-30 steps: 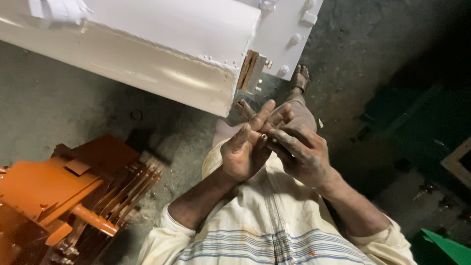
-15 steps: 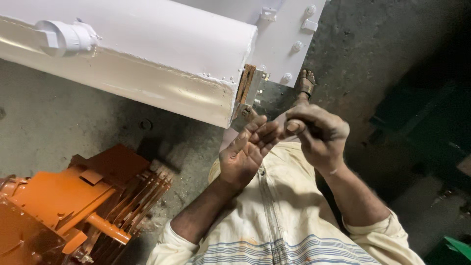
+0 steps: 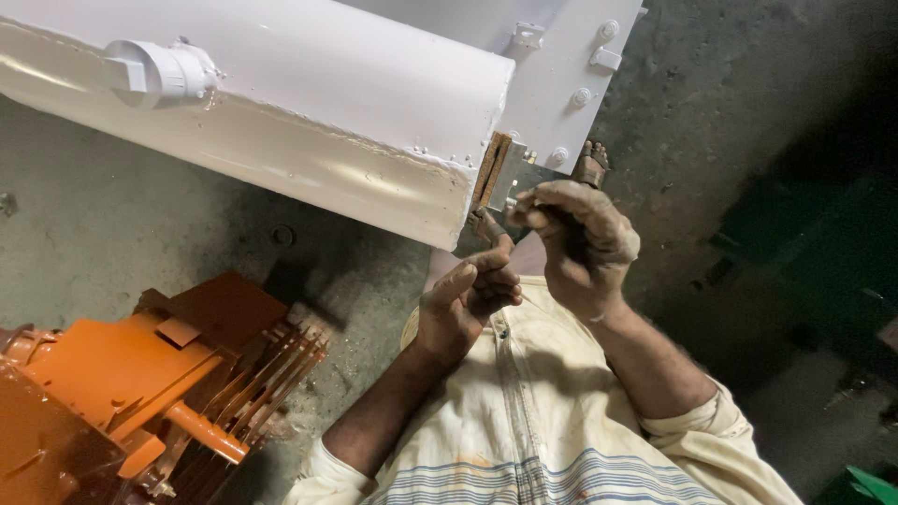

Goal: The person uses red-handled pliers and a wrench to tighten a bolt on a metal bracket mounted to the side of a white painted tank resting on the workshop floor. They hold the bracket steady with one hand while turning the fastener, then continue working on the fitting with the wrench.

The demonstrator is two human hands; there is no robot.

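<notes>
At centre frame, the right hand [image 3: 582,245] is curling its fingers together around something too small to identify, beside the white cylinder [image 3: 309,140]. The left hand [image 3: 468,301] is hovering just below, fingers loosely bent and holding nothing visible.

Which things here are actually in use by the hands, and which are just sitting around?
In hand:
- right hand, fingers curled near the rusty end plate
- left hand, half open below it
- white painted cylinder carrying that plate

Lying about:
- orange metal assembly
- green object at the corner
</notes>
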